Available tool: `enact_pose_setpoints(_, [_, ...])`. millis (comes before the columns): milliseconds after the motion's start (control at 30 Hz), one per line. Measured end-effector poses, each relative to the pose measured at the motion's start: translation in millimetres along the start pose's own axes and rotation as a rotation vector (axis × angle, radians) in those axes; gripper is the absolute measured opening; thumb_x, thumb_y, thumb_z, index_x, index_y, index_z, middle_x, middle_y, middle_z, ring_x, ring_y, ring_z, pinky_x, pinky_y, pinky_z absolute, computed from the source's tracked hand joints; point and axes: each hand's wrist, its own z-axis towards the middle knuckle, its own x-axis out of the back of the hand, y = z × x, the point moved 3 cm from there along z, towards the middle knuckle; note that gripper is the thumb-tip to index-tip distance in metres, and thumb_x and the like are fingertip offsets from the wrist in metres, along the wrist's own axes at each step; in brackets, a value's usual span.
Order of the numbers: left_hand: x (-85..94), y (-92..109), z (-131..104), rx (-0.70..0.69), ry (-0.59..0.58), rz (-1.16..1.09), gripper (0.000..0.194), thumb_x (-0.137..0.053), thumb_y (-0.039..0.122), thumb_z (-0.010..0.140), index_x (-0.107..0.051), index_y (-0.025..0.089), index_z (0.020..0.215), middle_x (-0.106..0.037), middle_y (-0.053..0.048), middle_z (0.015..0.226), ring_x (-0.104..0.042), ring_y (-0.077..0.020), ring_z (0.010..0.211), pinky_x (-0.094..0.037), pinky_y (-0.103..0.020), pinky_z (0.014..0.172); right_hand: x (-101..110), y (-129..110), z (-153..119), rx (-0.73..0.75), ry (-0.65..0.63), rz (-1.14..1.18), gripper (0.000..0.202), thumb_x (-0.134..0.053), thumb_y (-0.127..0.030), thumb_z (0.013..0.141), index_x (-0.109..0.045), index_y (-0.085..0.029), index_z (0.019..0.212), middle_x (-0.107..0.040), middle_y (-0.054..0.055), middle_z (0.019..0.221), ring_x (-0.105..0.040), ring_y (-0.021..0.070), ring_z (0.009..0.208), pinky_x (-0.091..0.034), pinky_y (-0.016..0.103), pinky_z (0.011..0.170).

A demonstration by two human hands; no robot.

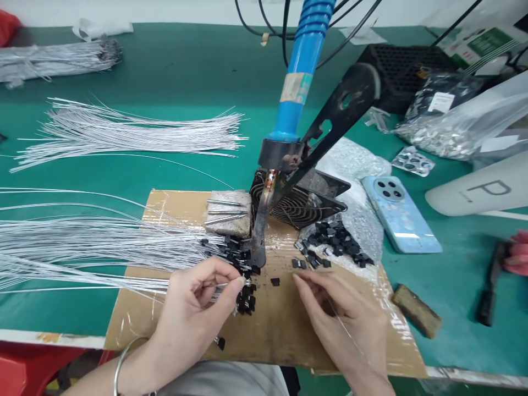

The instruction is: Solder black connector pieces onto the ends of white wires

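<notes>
Both hands enter from the lower edge, forearms bare. Left hand (193, 308): palm turned inward, thumb and forefinger pinched together at the tips, remaining fingers curled loosely; a thin bangle sits at the wrist. Right hand (342, 319): back facing up, fingers extended forward and low, fingertips pressed together.

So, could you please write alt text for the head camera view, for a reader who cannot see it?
Two bare hands work on a cardboard sheet under a mounted blue-handled soldering iron: the left hand pinches thin silver wires, and the right hand holds a fine wire near small black components. A light blue phone lies on the green table.
</notes>
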Motion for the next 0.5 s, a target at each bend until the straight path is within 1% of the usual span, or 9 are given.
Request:
enact_pose_setpoints(67, [-0.6,-1,0,0.008,-0.001,0.016,0.016,-0.064,0.029,0.09,-0.07,0.019,0.081,-0.062,0.0,0.064,-0.043,-0.0097,0.052,-0.03,-0.022,0.047,-6,-3,0,0.04,-0.097,0.023,0.01,-0.07,-0.024,0.093,-0.072,-0.021,0.102,-0.067,0.0,0.082,-0.061,0.0099,0.064,-0.051,0.02,0.061])
enact_pose_setpoints(133, [-1.3,-2,0,0.023,-0.009,0.031,0.017,-0.064,0.031,0.09,-0.07,0.018,0.08,-0.061,0.0,0.063,-0.044,-0.0102,0.053,-0.03,-0.022,0.047,-13,-5,0,0.072,-0.167,0.013,0.011,-0.069,-0.027,0.093,-0.071,-0.02,0.102,-0.067,0.001,0.084,-0.064,0.0126,0.071,-0.053,0.023,0.065])
enact_pose_setpoints(167, [-1.5,-3,0,0.03,-0.009,0.036,0.018,-0.064,0.032,0.089,-0.069,0.018,0.08,-0.06,0.0,0.063,-0.044,-0.0104,0.053,-0.03,-0.022,0.047,-16,-5,0,0.074,-0.188,0.007,0.01,-0.068,-0.027,0.094,-0.07,-0.02,0.1,-0.066,0.001,0.082,-0.063,0.0131,0.07,-0.053,0.024,0.065])
enact_pose_setpoints(267, [-1.1,-1,1,0.046,-0.001,0.052,0.021,-0.063,0.035,0.089,-0.069,0.018,0.079,-0.059,-0.001,0.063,-0.044,-0.011,0.053,-0.03,-0.023,0.048,-21,-4,0,0.023,-0.216,0.0,0.012,-0.063,-0.029,0.097,-0.069,-0.021,0.091,-0.061,-0.003,0.069,-0.057,0.0111,0.054,-0.049,0.023,0.054])
enact_pose_setpoints(333, [-1.0,2,1,0.063,-0.015,0.063,0.022,-0.061,0.035,0.089,-0.068,0.017,0.078,-0.059,-0.001,0.063,-0.044,-0.0115,0.054,-0.03,-0.024,0.049,-21,-3,-1,-0.009,-0.226,0.001,0.015,-0.064,-0.033,0.097,-0.068,-0.021,0.09,-0.058,-0.005,0.063,-0.054,0.0097,0.047,-0.047,0.022,0.048])
enact_pose_setpoints(433, [-1.3,7,2,0.097,-0.051,0.087,0.023,-0.059,0.036,0.088,-0.067,0.017,0.077,-0.054,0.0,0.061,-0.041,-0.0118,0.053,-0.03,-0.025,0.05,-19,-2,-3,-0.062,-0.231,0.002,0.018,-0.065,-0.038,0.096,-0.07,-0.021,0.091,-0.06,-0.005,0.063,-0.054,0.0098,0.048,-0.047,0.021,0.048])
enact_pose_setpoints(500, [-1.2,8,2,0.11,-0.06,0.102,0.024,-0.059,0.037,0.088,-0.066,0.017,0.077,-0.049,0.001,0.059,-0.037,-0.0115,0.052,-0.029,-0.025,0.049,-19,0,-4,-0.099,-0.235,0.0,0.021,-0.065,-0.039,0.095,-0.07,-0.022,0.085,-0.059,-0.004,0.063,-0.054,0.0104,0.049,-0.046,0.021,0.048])
